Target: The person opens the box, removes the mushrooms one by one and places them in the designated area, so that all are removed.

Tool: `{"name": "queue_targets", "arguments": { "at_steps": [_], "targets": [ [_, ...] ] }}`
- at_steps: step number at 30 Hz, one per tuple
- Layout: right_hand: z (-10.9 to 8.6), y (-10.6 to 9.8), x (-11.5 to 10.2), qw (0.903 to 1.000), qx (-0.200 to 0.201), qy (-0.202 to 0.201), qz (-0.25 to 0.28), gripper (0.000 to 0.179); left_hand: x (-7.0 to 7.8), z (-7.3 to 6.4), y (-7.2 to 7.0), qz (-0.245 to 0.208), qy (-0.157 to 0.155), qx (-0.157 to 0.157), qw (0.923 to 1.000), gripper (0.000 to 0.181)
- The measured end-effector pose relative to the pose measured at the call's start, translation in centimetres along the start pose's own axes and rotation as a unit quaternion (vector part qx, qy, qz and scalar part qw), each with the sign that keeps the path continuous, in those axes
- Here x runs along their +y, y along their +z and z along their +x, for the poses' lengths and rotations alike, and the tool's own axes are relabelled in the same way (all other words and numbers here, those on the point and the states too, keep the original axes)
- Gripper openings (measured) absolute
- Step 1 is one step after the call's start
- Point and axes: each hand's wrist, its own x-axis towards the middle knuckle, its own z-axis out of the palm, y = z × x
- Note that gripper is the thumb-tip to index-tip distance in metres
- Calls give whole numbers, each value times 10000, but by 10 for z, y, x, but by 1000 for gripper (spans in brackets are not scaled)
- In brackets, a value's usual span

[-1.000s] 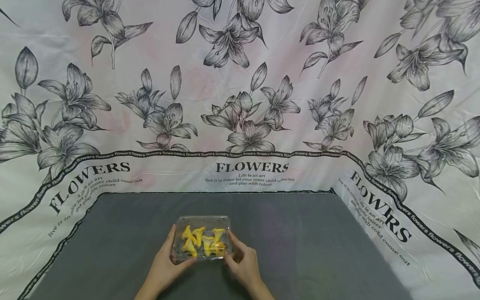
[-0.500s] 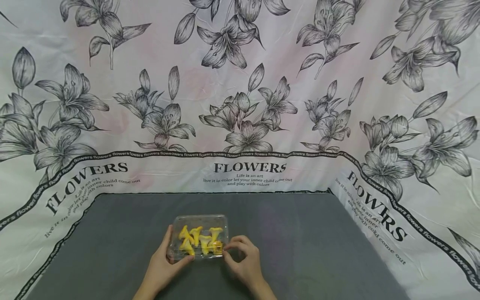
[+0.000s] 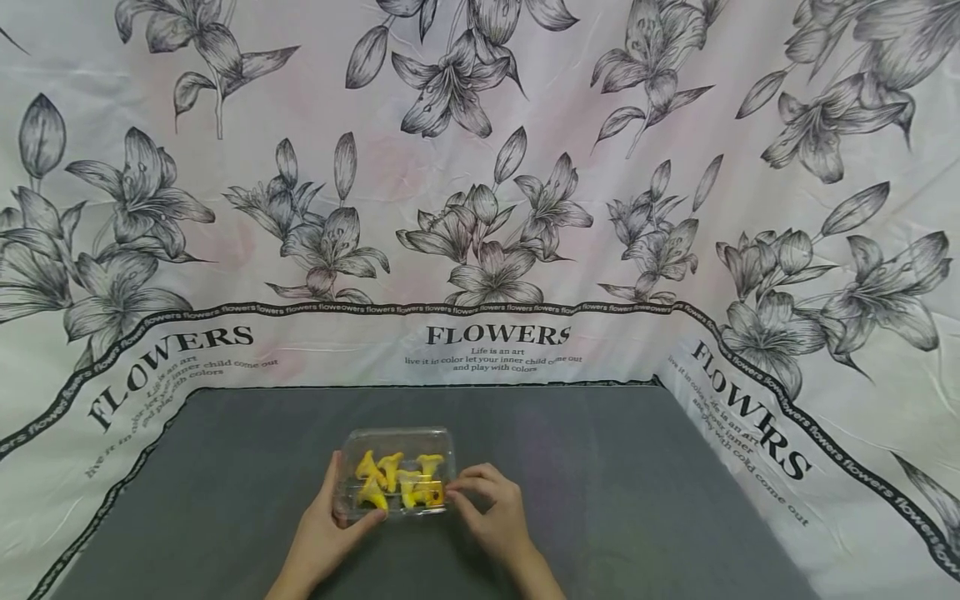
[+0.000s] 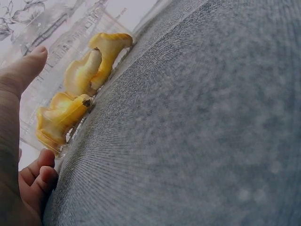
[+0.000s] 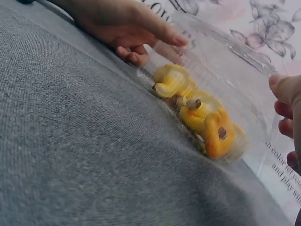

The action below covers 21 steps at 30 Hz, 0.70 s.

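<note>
- You have the clear plastic box (image 3: 397,433) low at the near part of the grey-covered bench (image 3: 637,500), just left of the middle in the head view.
- Your left hand (image 3: 324,533) holds the box at its left side: the thumb lies along the near edge by the left corner, and the other fingers reach round the left wall, so the box sits between them.
- Your right hand (image 3: 495,517) is at the box's right edge, near the front corner, with thumb and index fingertip brought together, pinching that edge; the other fingers are curled close behind the thumb in your right wrist view.
- Inside the box, yellow mushrooms (image 3: 392,468) lie in a loose cluster, some touching, with pale stems turned various ways.
- The orange-yellow mushroom (image 5: 219,135) with a dark round spot sits toward your right hand.
- Clear plastic rises over the mushrooms; you cannot tell from these views whether the lid is fastened.
- Beyond the bench and at both sides of it, you face a pale cloth backdrop (image 3: 405,175) printed with lilies and the word "FLOWERS".
</note>
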Motion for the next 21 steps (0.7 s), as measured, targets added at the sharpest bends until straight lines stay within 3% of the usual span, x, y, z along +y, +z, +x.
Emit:
{"name": "queue_targets", "arguments": {
  "at_steps": [5,11,18,21],
  "targets": [
    [12,-2,-6,9999,74,138,-32,22,0,0,-1,154,-114,-139,9997,121],
    [28,-3,-13,9963,51,838,193,10,0,1,-3,72,-142,-200,9997,117],
    [46,-1,-10,9789,-12,1610,1261,7,0,3,-4,-68,-108,-196,9997,118],
    [54,-1,-7,9722,-17,1876,1398,6,-1,3,-4,-146,-61,-207,9997,118]
  ]
}}
